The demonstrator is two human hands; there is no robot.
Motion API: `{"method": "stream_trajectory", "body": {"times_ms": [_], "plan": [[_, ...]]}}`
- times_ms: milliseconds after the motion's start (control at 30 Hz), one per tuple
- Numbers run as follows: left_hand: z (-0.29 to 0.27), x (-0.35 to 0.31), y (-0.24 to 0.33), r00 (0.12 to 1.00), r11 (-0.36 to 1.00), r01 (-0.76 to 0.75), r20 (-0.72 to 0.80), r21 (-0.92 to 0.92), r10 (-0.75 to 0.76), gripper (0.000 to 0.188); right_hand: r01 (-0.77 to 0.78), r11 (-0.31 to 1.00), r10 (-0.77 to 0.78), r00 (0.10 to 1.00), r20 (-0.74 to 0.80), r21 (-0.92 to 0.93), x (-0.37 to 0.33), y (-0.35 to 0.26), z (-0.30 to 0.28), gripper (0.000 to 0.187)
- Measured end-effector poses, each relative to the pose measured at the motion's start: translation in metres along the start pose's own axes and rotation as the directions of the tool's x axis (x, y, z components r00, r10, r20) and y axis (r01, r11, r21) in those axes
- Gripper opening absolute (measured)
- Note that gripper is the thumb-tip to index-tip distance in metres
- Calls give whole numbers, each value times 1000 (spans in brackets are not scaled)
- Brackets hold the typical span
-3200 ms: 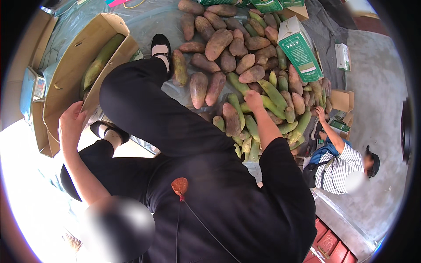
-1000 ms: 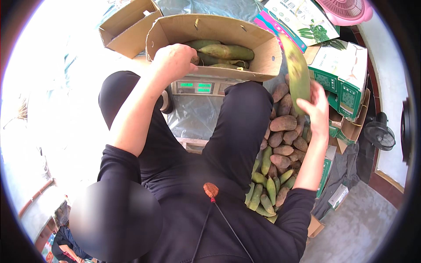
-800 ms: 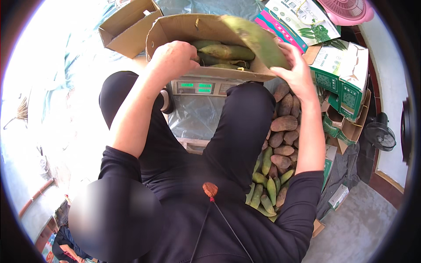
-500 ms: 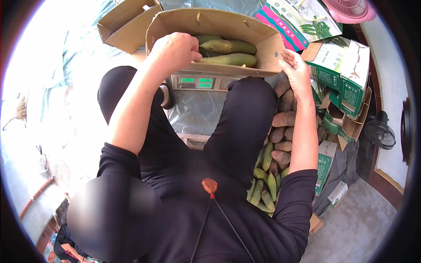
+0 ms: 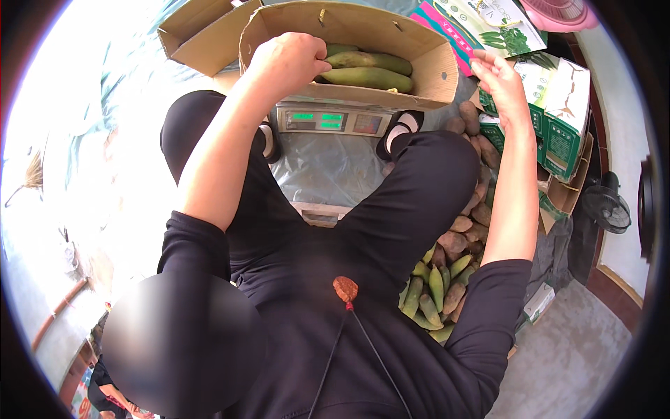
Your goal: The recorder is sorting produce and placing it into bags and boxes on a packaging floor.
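Observation:
A cardboard box (image 5: 426, 64) holds several long green radishes (image 5: 370, 78) and stands on a digital scale (image 5: 314, 120) with a lit green display. My left hand (image 5: 289, 63) is over the box's left end, fingers curled down beside the tips of the radishes. Whether anything is between these fingers is hidden. Beyond the box's right end, my right hand (image 5: 501, 80) is raised, its fingers apart and holding nothing. It is close to the printed green-and-white cartons (image 5: 562, 129).
Brownish tubers (image 5: 453, 242) and loose green radishes (image 5: 436, 285) are heaped by my right knee. Another open cardboard box (image 5: 209, 38) stands at the far left. A pink fan (image 5: 558, 12), a black fan (image 5: 607, 209) and a flat printed carton (image 5: 488, 31) are on the right.
My right hand has left the box's right end and moved outward to the right. My left hand has shifted slightly up and right. My right knee has swung outward, uncovering a shoe.

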State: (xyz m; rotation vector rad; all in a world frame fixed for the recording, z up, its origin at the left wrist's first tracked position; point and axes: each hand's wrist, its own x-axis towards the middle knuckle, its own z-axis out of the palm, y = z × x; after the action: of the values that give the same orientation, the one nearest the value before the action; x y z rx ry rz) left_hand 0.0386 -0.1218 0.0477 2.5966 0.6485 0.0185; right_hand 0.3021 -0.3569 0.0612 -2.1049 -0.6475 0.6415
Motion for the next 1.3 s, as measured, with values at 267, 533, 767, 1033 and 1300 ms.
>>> {"method": "stream_trajectory", "body": {"times_ms": [267,533,767,1033,1300], "plan": [[-8,5,-1,996,999,33,-79,-26,-35,25,-182,978,196,967,-161,98,38,-1,21,33],[-25,8,-32,934,961,42,-332,-274,-135,24,-364,929,370,920,-129,71,39,46,44,35],[-47,13,-70,894,888,113,-344,-445,-286,37,-431,901,430,902,37,41,41,55,42,40],[-50,25,-102,882,868,462,-9,-184,-472,51,-415,905,410,909,67,97,45,63,42,34],[-22,36,-128,800,756,586,359,-292,-481,26,-414,904,405,909,97,109,50,50,60,30]]}}
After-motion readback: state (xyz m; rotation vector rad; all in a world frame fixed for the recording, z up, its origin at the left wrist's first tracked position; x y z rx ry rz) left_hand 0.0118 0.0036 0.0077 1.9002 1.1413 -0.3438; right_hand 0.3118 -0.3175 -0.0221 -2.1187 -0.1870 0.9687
